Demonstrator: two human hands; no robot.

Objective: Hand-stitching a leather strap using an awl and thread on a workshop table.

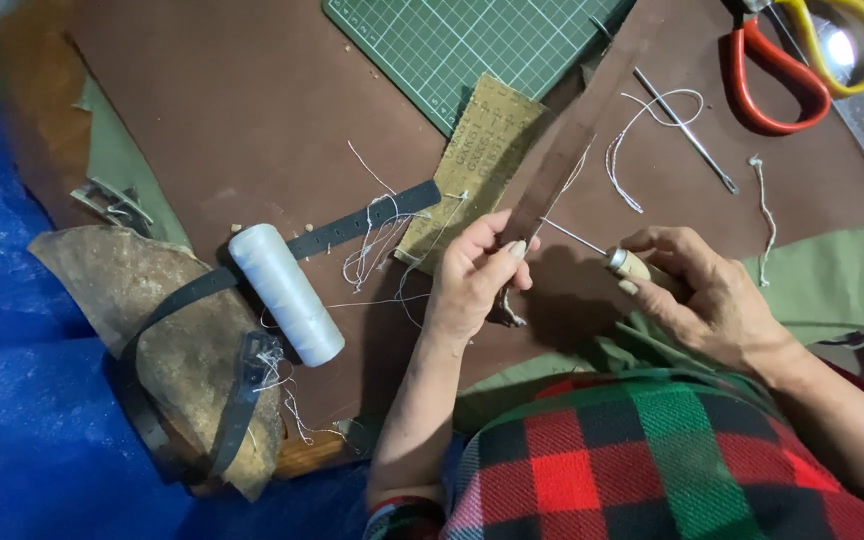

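Note:
My left hand (472,280) pinches a long dark leather strap (557,170) that runs up and to the right across the brown work surface. My right hand (697,285) grips a stitching awl (624,262) by its pale wooden handle, its thin metal point aimed left at the strap just above my left thumb. White thread trails from the strap. A white thread spool (285,293) lies to the left, beside a black belt strip with holes (352,228).
A green cutting mat (452,45) lies at the top with a tan patterned piece (477,165) below it. Red-and-yellow scissors (802,60), a metal needle tool (685,130) and loose thread (642,130) sit top right. A worn leather piece (142,300) lies left on blue sheeting (12,400).

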